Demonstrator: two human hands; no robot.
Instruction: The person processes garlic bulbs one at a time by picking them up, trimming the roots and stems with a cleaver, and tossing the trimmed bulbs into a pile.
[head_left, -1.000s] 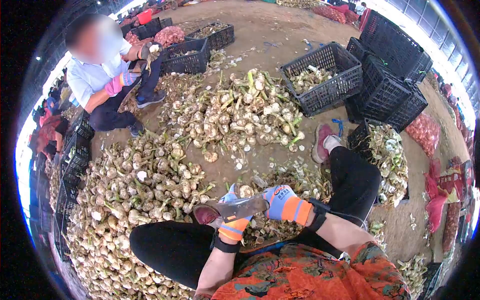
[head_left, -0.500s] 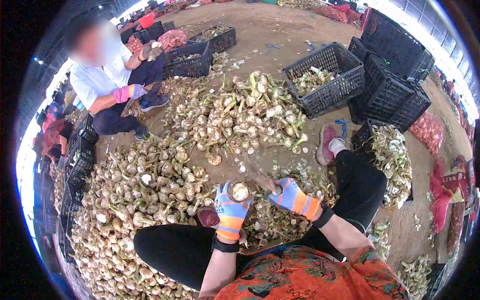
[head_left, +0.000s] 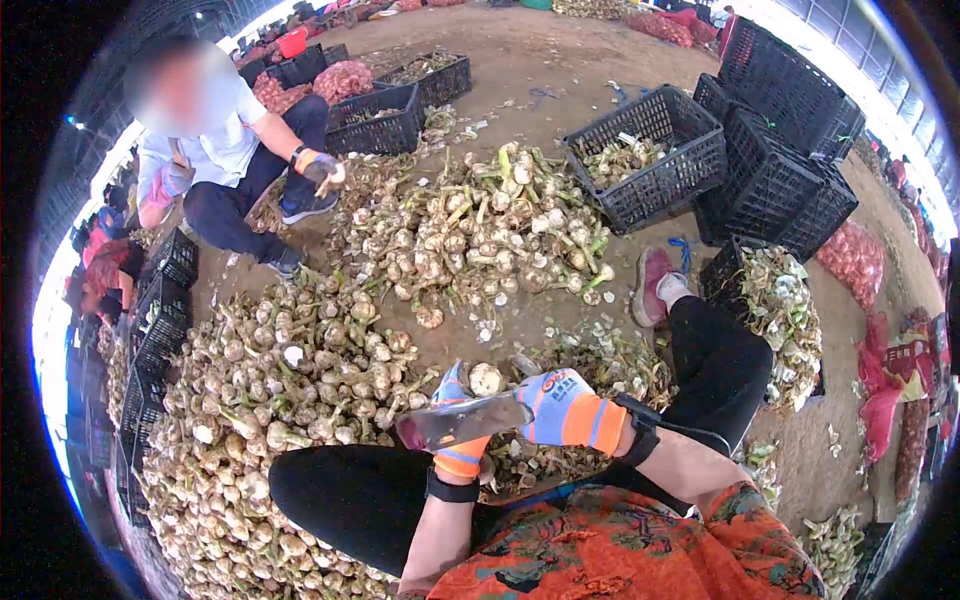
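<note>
Head camera: I have both gloved hands in view, close together above the person's lap. The left hand [head_left: 452,388] is curled around a garlic bulb [head_left: 486,379], whose pale face is turned up between the two hands; the blade covers much of its palm, so I cannot tell how each finger sits. The right hand [head_left: 562,402] is closed on a knife [head_left: 462,422], its grip hidden from me by the glove. The broad blade runs from that hand across the front of the left hand, just beside the bulb; I can't make out whether the two touch.

To the left of the left hand I see a large heap of garlic [head_left: 270,400]. Ahead of both hands, farther out, lies a second pile with green stems [head_left: 490,230]. Leafy scraps [head_left: 610,365] lie just beyond the right hand, and well past them, ahead and to the right, is a black crate [head_left: 650,185] holding trimmings. Far ahead and left of the left hand, another person [head_left: 215,150] sits low beside the stemmed pile.
</note>
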